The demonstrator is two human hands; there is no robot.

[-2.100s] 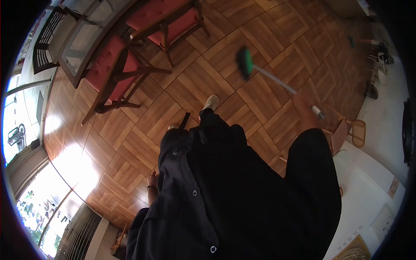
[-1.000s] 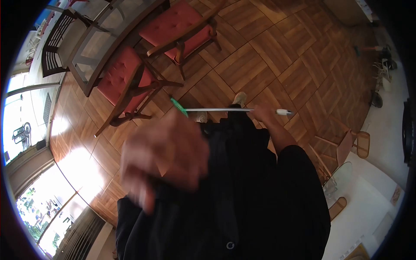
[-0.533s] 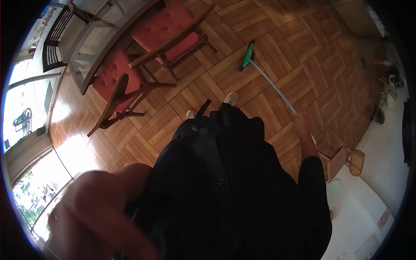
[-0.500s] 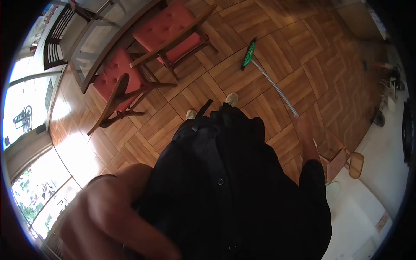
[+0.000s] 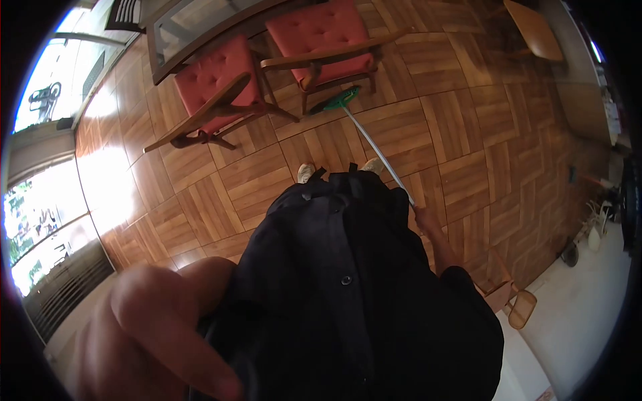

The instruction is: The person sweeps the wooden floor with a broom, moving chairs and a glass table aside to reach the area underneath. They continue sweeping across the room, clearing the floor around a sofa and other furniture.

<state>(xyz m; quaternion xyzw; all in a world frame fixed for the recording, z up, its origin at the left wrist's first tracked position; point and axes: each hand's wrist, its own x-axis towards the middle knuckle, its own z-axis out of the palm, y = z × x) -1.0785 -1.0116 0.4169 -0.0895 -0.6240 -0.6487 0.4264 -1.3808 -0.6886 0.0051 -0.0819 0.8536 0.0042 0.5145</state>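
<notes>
My right hand (image 5: pixel 424 219) is closed around the upper end of a broom's pale pole (image 5: pixel 378 150). The pole slants away across the parquet to a green broom head (image 5: pixel 342 99) with dark bristles. That head lies on the floor right at the front legs of a red cushioned chair (image 5: pixel 317 30). Raised close to the camera at lower left, my left hand (image 5: pixel 144 321) has its fingers bent inward in front of my dark clothing. One fingertip shows; the others are hidden, and I cannot tell what they hold.
A second red armchair (image 5: pixel 217 77) stands to the left, beside a glass-topped table (image 5: pixel 194 33). At upper right is a wooden chair (image 5: pixel 535 30). Plants in a white vase (image 5: pixel 594 237) stand by the right wall. Bright windows line the left side.
The broom head has moved left, up to the chair legs, and turned. My right hand has come down and inward with the pole. The view has shifted; my left hand stays raised.
</notes>
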